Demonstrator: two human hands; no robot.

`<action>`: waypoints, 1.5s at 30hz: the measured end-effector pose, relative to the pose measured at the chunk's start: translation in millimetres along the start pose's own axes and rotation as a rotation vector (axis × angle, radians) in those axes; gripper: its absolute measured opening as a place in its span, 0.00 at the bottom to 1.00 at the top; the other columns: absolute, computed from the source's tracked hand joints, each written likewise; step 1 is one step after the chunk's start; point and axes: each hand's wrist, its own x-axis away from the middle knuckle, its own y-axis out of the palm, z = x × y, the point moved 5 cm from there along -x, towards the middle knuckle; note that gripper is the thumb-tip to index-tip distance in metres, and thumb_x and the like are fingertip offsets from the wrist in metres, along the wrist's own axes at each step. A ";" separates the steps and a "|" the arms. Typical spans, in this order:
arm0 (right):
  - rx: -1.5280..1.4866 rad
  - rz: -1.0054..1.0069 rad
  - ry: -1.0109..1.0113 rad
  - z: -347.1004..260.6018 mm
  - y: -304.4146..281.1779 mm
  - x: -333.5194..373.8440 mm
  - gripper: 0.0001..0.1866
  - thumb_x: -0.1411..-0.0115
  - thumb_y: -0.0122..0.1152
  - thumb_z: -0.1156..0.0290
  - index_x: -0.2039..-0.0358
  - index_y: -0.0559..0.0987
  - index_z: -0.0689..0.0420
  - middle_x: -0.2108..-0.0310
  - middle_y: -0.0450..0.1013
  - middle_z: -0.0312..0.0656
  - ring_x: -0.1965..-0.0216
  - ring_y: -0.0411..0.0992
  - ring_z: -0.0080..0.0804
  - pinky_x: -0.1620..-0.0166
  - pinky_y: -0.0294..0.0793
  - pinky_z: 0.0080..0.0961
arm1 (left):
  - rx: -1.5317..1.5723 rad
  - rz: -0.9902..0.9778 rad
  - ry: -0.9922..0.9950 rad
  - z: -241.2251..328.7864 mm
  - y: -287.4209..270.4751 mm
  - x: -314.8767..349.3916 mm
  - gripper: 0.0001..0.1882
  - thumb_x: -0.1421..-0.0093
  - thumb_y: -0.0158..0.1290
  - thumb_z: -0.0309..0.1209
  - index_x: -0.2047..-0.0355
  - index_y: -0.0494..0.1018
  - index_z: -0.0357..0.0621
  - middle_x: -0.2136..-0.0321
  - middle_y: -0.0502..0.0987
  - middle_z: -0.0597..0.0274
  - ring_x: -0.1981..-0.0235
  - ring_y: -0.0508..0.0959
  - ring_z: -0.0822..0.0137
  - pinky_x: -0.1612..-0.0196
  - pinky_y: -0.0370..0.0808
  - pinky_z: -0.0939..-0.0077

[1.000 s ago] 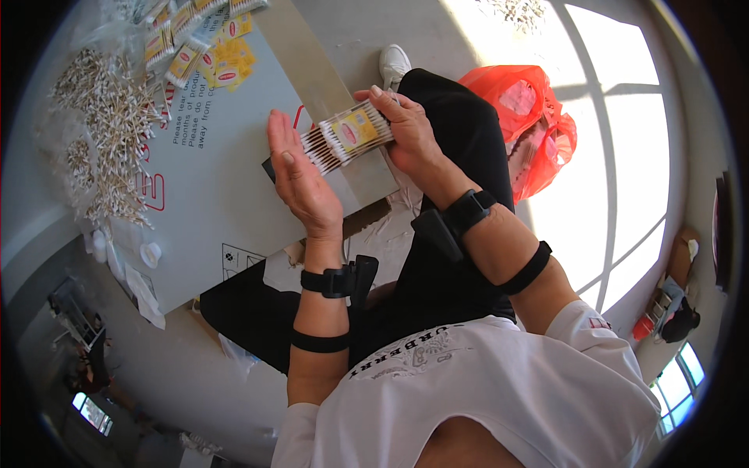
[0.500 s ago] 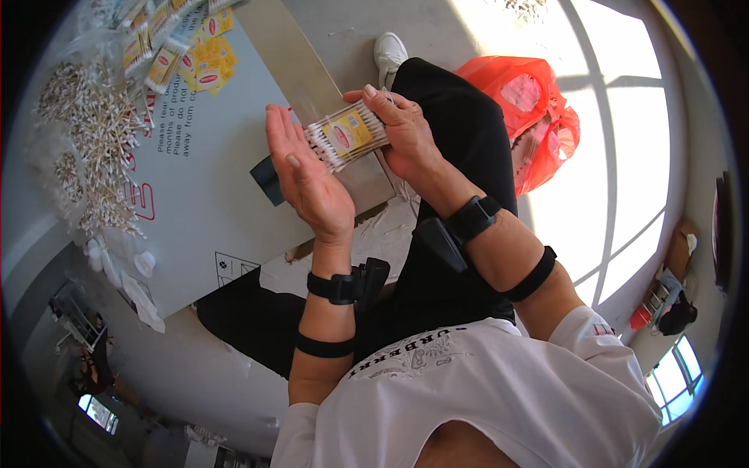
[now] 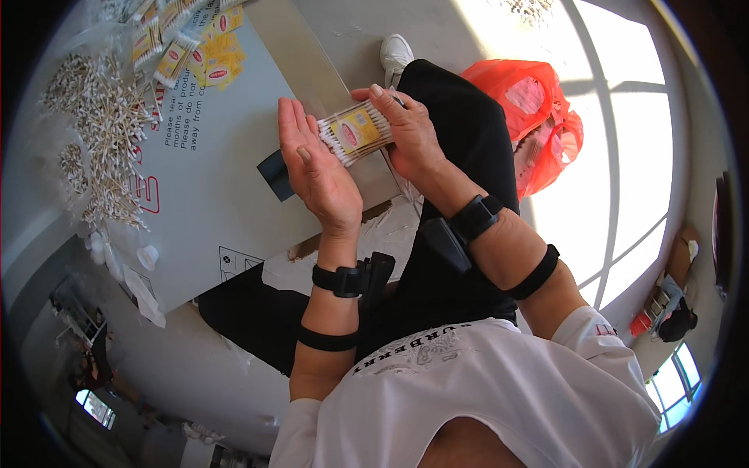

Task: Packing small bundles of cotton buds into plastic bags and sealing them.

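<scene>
A flat pack of cotton swabs [image 3: 360, 131] with a yellow card label lies between my two hands, over the edge of the table. My right hand [image 3: 412, 134] grips its right end, thumb on top and fingers beneath. My left hand [image 3: 324, 175] is open, its fingers stretched out and its palm against or very near the swab tips at the left end. At the far left lies a large heap of loose cotton swabs [image 3: 101, 132], partly in clear plastic. Beside it are several labelled swab packs [image 3: 173, 62] and a pile of yellow cards [image 3: 222, 64].
A grey printed board [image 3: 211, 164] covers the table. On it, a small dark block [image 3: 275, 175] sits beside my left hand. Near my right knee stands a red plastic bag [image 3: 538, 117] with pinkish contents. White scraps [image 3: 142, 296] lie at the table's near left corner.
Both hands and the pack have shifted slightly right in the picture. The swab tips by my left palm look more even than before.
</scene>
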 end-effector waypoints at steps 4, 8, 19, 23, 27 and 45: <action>-0.049 0.026 -0.035 -1.4 -10.2 -7.3 0.20 0.36 0.59 0.58 0.53 0.79 0.61 0.59 0.74 0.39 0.62 0.71 0.24 0.54 0.73 0.26 | 0.001 0.082 0.033 8.0 -24.1 -0.4 0.34 0.30 0.39 0.46 0.35 0.51 0.33 0.32 0.51 0.47 0.31 0.50 0.52 0.31 0.46 0.56; 0.136 0.172 -0.246 -20.1 -33.9 -7.9 0.20 0.35 0.58 0.58 0.50 0.77 0.60 0.59 0.73 0.38 0.61 0.69 0.23 0.51 0.69 0.23 | -0.240 0.222 0.090 27.7 -87.8 3.4 0.22 0.33 0.46 0.30 0.41 0.62 0.33 0.39 0.64 0.49 0.38 0.63 0.57 0.37 0.60 0.63; 1.015 -0.430 -0.728 -12.9 107.6 58.0 0.05 0.42 0.60 0.81 0.64 0.78 0.63 0.70 0.71 0.38 0.74 0.67 0.22 0.69 0.67 0.17 | -1.223 0.432 0.157 76.6 -267.3 -77.6 0.09 0.45 0.59 0.30 0.65 0.75 0.41 0.63 0.73 0.59 0.59 0.73 0.59 0.58 0.72 0.65; 1.186 -0.542 -0.565 21.5 165.8 33.4 0.05 0.45 0.62 0.77 0.71 0.77 0.65 0.76 0.73 0.45 0.74 0.72 0.36 0.69 0.71 0.27 | -1.478 0.465 0.112 87.0 -267.1 -126.8 0.12 0.47 0.61 0.36 0.66 0.76 0.42 0.64 0.73 0.56 0.57 0.73 0.51 0.56 0.71 0.57; 1.248 -0.483 -0.545 44.6 218.6 -7.5 0.08 0.46 0.63 0.72 0.72 0.77 0.64 0.75 0.75 0.50 0.72 0.74 0.46 0.68 0.73 0.35 | -1.719 0.414 -0.002 81.1 -282.3 -146.2 0.11 0.47 0.60 0.37 0.68 0.77 0.43 0.63 0.74 0.53 0.57 0.73 0.50 0.56 0.71 0.55; 1.711 -0.499 -0.777 70.6 230.9 -36.3 0.07 0.49 0.61 0.69 0.71 0.78 0.58 0.72 0.77 0.47 0.70 0.76 0.48 0.66 0.74 0.40 | -1.218 -0.009 0.266 71.0 -198.5 -19.7 0.21 0.49 0.60 0.25 0.53 0.72 0.46 0.53 0.69 0.57 0.48 0.68 0.56 0.46 0.63 0.58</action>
